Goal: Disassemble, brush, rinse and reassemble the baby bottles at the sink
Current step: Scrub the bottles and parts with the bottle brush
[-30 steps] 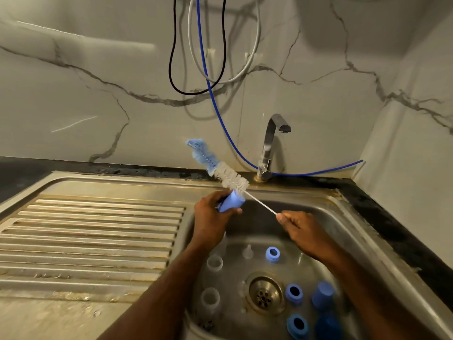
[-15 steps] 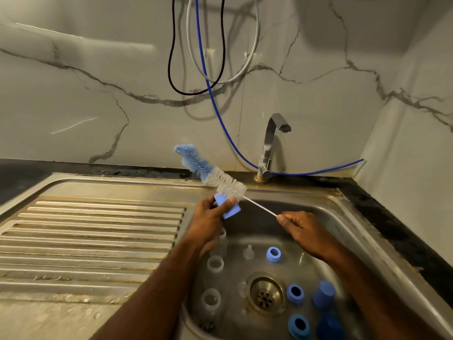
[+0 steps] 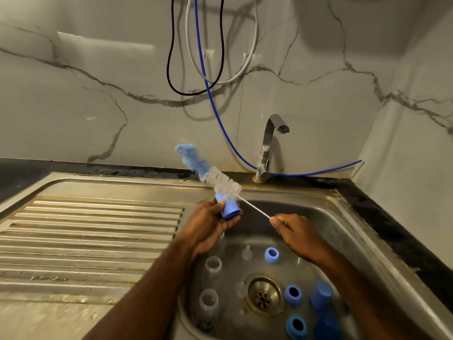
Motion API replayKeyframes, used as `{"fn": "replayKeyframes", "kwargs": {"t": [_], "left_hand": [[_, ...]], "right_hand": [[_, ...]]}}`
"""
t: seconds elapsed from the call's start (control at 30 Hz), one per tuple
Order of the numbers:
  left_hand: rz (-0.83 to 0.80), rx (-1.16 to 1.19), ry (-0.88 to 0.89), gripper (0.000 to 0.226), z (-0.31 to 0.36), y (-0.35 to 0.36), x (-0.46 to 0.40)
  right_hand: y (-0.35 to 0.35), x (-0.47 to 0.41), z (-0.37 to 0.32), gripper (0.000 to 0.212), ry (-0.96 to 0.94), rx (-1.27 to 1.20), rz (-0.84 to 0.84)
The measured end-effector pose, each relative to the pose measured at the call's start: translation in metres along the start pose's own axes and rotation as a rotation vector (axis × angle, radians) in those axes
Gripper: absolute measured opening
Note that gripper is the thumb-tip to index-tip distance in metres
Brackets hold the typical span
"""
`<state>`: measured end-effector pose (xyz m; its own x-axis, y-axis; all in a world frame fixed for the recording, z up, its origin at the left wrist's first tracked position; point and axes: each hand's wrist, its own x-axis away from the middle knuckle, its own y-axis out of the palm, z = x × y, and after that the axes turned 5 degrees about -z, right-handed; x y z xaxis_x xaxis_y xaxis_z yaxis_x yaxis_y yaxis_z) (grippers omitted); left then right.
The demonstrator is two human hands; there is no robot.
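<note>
Brushing a blue bottle cap over the sink basin, loose bottle parts lying below.

Nearest, at about 6 o'clock, the sink [image 3: 382, 256] basin holds two clear bottles [image 3: 212, 265] standing mouth-up at 7 o'clock of the drain [image 3: 264, 294], three blue collar rings [image 3: 293, 293] spread from 12 to 5 o'clock of it, a blue cap [image 3: 321, 294] at 3 o'clock, and a clear teat [image 3: 246, 252] just beside the farthest ring. Above them, the left hand [image 3: 208, 228] grips a blue bottle cap [image 3: 228, 208] with curled fingers, while the right hand [image 3: 297, 235] pinches the thin wire handle of the bottle brush [image 3: 208, 171]. The brush runs toward 10 o'clock, its white bristles touching the cap and its blue tip well past it. Farther back, the tap [image 3: 268, 148] stands at 12 o'clock of the basin, a blue hose [image 3: 213, 99] looping down the marble wall behind it.
</note>
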<state>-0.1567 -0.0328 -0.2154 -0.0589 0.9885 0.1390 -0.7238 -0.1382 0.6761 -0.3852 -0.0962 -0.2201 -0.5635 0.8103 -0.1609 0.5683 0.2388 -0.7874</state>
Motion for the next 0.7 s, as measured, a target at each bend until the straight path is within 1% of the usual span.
{"fn": "replayKeyframes", "kwargs": {"t": [0.07, 0.17, 0.23, 0.3, 0.37, 0.43, 0.47, 0.57, 0.63, 0.7], "left_hand": [[0.034, -0.083, 0.038, 0.038, -0.004, 0.005, 0.0], [0.105, 0.009, 0.14, 0.046, 0.006, 0.002, 0.0], [0.124, 0.001, 0.175, 0.05, 0.01, -0.003, 0.0], [0.145, -0.079, 0.162, 0.05, 0.005, -0.002, -0.001], [0.138, -0.168, 0.119, 0.06, -0.002, 0.006, -0.002], [0.088, -0.166, 0.088, 0.071, -0.006, 0.009, -0.004], [0.073, -0.147, 0.085, 0.07, -0.006, 0.009, -0.004], [0.056, -0.089, 0.074, 0.055, 0.002, -0.002, -0.005], [0.031, -0.039, 0.044, 0.053, 0.006, -0.008, -0.005], [0.037, -0.064, 0.025, 0.044, 0.005, -0.005, -0.004]], "right_hand": [[0.001, -0.002, -0.005, 0.041, 0.004, -0.007, 0.02], [-0.014, 0.002, 0.004, 0.042, 0.038, -0.076, -0.027], [-0.022, 0.007, 0.012, 0.044, 0.051, -0.121, -0.095], [-0.017, 0.008, 0.009, 0.043, 0.054, -0.125, -0.117], [-0.005, 0.004, -0.002, 0.042, 0.044, -0.097, -0.077], [0.002, -0.001, -0.01, 0.041, 0.033, -0.075, -0.033], [0.002, -0.002, -0.01, 0.041, 0.035, -0.063, -0.03], [-0.01, 0.001, 0.004, 0.041, 0.075, -0.045, -0.049], [-0.015, 0.004, 0.011, 0.042, 0.091, -0.056, -0.041], [-0.011, 0.002, 0.007, 0.042, 0.086, -0.055, -0.017]]}}
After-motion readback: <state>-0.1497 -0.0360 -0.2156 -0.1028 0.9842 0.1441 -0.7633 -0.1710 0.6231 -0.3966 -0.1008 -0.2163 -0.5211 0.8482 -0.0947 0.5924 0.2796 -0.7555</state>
